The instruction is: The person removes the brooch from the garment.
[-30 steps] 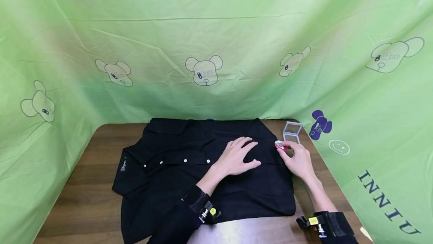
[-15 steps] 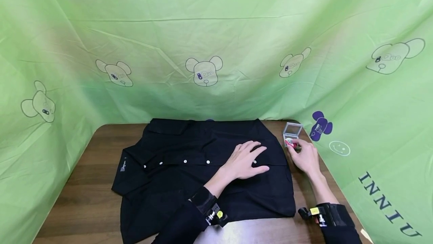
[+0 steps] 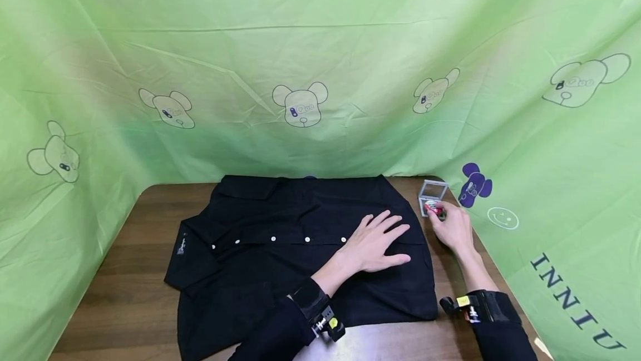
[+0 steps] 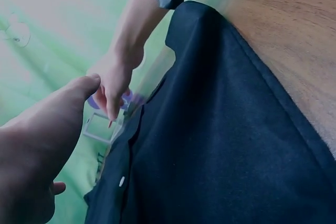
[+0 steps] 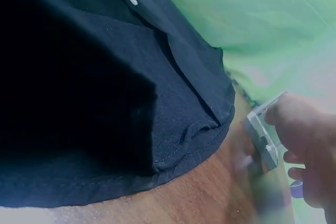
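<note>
A black buttoned shirt lies spread on the table, white buttons running across it. Over its right part my left hand hovers or rests with fingers spread, holding nothing. Beyond the shirt's right edge stands a small clear square case with its lid raised. My right hand pinches a small round red-and-white object between thumb and fingers, inside the case's lower half in the head view. In the right wrist view the case shows beside the fingers, which hide the round object.
A brown wooden table carries the shirt and case. Green curtain cloth printed with bear heads hangs behind and on both sides, close to the case. A small pale item lies near the table's right edge.
My right hand has carried the round object rightward from the shirt's edge into the open case. My left hand has slid right across the shirt, fingers still spread.
</note>
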`<state>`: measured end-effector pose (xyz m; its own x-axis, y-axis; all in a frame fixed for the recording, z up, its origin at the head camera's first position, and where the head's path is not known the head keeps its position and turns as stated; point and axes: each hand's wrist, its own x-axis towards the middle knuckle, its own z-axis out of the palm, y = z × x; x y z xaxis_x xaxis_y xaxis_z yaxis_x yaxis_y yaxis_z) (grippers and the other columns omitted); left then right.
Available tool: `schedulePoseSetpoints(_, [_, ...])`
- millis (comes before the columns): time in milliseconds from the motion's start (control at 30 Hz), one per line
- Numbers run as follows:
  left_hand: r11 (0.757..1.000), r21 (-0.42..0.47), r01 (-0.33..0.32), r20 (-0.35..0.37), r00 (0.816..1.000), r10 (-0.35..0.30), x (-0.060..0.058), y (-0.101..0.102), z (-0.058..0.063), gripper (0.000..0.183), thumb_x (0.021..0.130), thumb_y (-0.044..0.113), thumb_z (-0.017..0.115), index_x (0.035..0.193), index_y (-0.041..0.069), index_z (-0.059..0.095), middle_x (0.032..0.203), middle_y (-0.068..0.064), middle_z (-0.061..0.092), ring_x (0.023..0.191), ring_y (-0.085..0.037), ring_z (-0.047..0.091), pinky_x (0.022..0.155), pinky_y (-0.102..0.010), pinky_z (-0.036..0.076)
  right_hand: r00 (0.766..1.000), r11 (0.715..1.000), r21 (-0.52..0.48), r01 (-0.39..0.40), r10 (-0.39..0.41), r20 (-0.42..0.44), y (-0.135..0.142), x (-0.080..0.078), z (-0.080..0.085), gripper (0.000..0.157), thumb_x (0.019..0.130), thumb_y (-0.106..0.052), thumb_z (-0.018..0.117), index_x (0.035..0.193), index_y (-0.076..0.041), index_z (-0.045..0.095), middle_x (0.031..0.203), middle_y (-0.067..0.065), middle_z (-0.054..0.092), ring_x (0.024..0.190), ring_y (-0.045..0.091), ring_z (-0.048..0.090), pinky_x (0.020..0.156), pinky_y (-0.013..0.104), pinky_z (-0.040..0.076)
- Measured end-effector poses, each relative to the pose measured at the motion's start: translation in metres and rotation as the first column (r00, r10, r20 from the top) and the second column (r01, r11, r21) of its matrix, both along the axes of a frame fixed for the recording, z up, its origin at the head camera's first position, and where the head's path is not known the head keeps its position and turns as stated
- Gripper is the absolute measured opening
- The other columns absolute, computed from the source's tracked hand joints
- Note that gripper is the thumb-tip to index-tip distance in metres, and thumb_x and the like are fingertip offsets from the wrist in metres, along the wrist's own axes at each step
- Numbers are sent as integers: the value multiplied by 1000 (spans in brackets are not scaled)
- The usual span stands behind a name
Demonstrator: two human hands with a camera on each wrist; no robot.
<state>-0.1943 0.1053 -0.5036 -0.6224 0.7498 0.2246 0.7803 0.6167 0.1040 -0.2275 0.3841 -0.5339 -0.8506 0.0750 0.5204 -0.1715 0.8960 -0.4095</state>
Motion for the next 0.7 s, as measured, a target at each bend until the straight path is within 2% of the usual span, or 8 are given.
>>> schedulePoseSetpoints(367, [1000,-15,5,-9,1000,-5,1,-2,-5,72,99,72,43,158,32,44,162,2,37,151,-22,18,116,-52,29,991,998,5,59,-60,119,4,-4,-2,33,92,-17,72,116,6,72,106,30,71,96,52,62,75,61,47])
schedulePoseSetpoints(700, [1000,-16,2,10,1000,-2,2,-5,-6,69,100,70,43,158,32,44,162,1,37,152,-22,16,117,-52,28,988,997,36,71,-75,132,5,-10,-5,33,92,-18,73,115,5,73,104,30,72,91,51,63,70,60,48])
